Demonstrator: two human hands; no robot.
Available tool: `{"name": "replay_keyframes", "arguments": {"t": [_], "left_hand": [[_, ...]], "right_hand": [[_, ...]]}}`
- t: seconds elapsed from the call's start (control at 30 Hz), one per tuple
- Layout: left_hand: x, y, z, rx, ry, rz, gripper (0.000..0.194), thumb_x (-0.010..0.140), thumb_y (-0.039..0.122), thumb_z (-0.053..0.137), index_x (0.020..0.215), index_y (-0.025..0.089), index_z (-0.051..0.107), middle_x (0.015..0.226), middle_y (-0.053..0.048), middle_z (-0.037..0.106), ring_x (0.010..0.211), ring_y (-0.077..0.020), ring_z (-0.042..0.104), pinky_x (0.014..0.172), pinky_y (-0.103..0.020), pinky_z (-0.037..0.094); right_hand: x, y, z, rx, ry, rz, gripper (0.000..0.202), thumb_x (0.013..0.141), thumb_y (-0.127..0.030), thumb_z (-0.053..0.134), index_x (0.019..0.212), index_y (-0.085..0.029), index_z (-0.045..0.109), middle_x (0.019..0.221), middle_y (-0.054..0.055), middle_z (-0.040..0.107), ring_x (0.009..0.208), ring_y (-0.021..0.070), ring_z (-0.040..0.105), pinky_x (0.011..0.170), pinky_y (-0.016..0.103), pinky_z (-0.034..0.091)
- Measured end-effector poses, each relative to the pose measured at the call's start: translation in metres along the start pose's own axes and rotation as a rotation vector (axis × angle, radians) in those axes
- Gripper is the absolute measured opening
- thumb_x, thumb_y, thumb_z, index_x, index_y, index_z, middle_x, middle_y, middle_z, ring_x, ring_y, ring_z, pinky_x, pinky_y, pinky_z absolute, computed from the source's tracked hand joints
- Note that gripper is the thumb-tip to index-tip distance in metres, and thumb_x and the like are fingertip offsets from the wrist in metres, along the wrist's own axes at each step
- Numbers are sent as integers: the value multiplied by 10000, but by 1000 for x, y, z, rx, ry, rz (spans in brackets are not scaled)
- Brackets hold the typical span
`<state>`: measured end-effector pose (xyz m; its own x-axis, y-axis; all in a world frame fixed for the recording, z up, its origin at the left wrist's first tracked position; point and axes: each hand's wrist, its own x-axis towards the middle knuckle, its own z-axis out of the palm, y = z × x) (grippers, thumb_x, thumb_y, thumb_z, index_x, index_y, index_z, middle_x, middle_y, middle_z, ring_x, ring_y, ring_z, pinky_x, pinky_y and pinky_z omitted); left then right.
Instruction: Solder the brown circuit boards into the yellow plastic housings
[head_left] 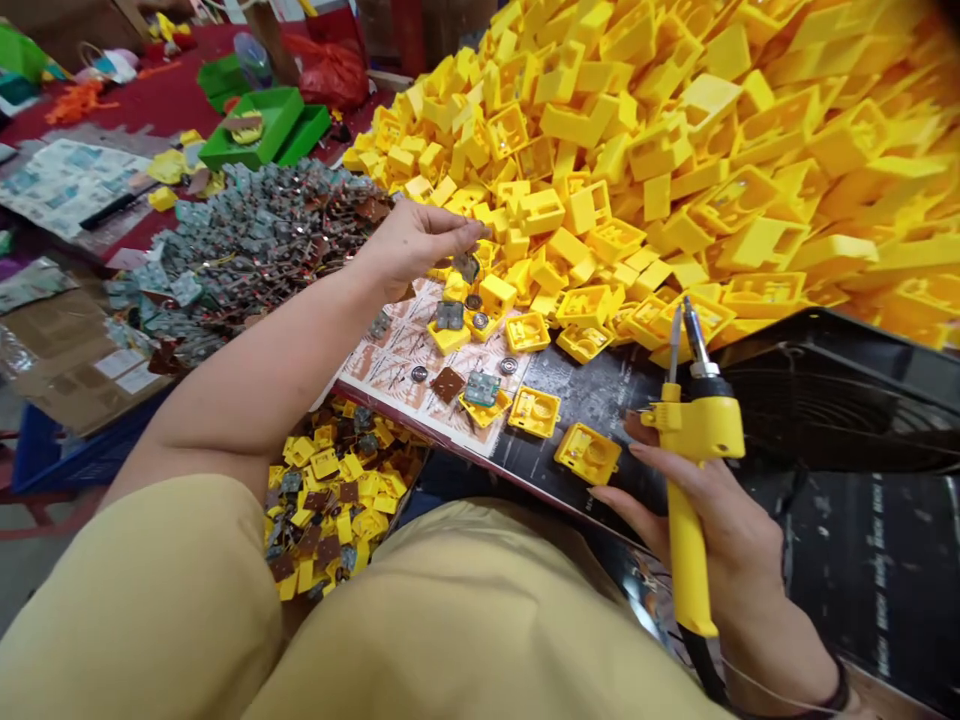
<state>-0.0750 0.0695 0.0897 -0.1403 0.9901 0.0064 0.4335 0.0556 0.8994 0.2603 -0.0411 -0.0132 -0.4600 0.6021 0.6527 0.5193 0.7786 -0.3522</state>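
My left hand (424,245) reaches over the board with thumb and fingers pinched together. Below the fingertips hangs a small dark circuit board (466,266), partly hidden. In my right hand (739,540) is a yellow soldering gun (688,520), its metal tip and thin feed tube pointing up and away. Close to my right thumb lies an open yellow plastic case (587,455). Another open case (534,412) sits beside it, then a case with a grey-green module (482,388) on top. A brown square piece (448,385) and small round black speakers (419,374) lie nearby.
A tall heap of yellow cases (637,140) fills the back and right. Grey wired modules (262,240) are piled at the left. Below the work board's edge (480,455), a container of yellow cases and modules (337,500) stands at my lap. Green trays (255,130) lie farther back.
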Motion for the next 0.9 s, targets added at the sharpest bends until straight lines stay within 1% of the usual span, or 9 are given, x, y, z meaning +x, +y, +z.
{"name": "replay_keyframes", "arguments": {"t": [0.1,0.2,0.33,0.43,0.53,0.63,0.7,0.8,0.9], "left_hand": [[0,6,7,-17,-72,30,199,873,323,721,922,133,757,937,-58,772,854,-145,693,770,-265,546],[-1,15,11,-140,-119,51,101,891,228,699,860,150,754,794,5,753,756,-89,648,773,-245,528],[-10,27,28,-232,-245,80,106,891,267,710,856,186,769,703,48,699,604,-38,549,586,-200,424],[-25,25,51,-70,-555,140,87,820,245,745,839,165,773,764,7,732,681,-74,592,633,-219,441],[-41,16,74,223,-838,171,160,767,226,728,907,153,755,721,-4,724,638,-104,602,626,-245,442],[-52,7,90,504,-816,295,85,788,217,691,846,177,739,705,11,716,646,-108,622,638,-242,421],[-56,5,95,609,-781,358,82,811,213,662,811,194,741,754,10,737,717,-123,660,680,-247,436],[-58,3,98,611,-746,377,119,831,236,633,832,216,750,821,10,762,799,-148,695,727,-264,470],[-59,4,95,515,-724,330,127,838,267,626,840,213,741,831,7,763,804,-159,700,754,-285,501]], "right_hand": [[-1,1,-2,-22,-18,9,502,822,-351,798,1241,-199,568,1023,83,714,893,242,717,758,360,601],[3,1,3,-28,-69,-5,445,867,-379,747,1227,-194,562,947,53,701,849,231,708,769,382,615],[8,-3,17,-25,-92,1,305,918,-284,681,1190,-210,564,912,27,701,838,195,708,807,351,607],[11,-7,15,-46,-63,27,347,903,-331,715,1204,-228,578,906,26,721,793,184,701,826,362,592],[12,-11,-6,-37,23,29,330,866,-360,758,1140,-240,618,814,-6,725,712,163,691,773,326,577],[10,-13,-29,-45,113,39,232,874,-344,746,1052,-234,647,707,-35,696,611,129,656,641,266,533],[6,-12,-36,-65,79,46,262,852,-332,768,1060,-218,656,718,-22,698,587,123,640,605,259,518],[1,-12,-33,-38,-11,30,347,823,-295,802,1117,-209,639,795,9,724,600,129,652,599,260,543],[2,-16,-24,-1,-27,99,337,857,-215,763,1150,-209,596,951,75,749,798,174,726,715,285,600]]}}
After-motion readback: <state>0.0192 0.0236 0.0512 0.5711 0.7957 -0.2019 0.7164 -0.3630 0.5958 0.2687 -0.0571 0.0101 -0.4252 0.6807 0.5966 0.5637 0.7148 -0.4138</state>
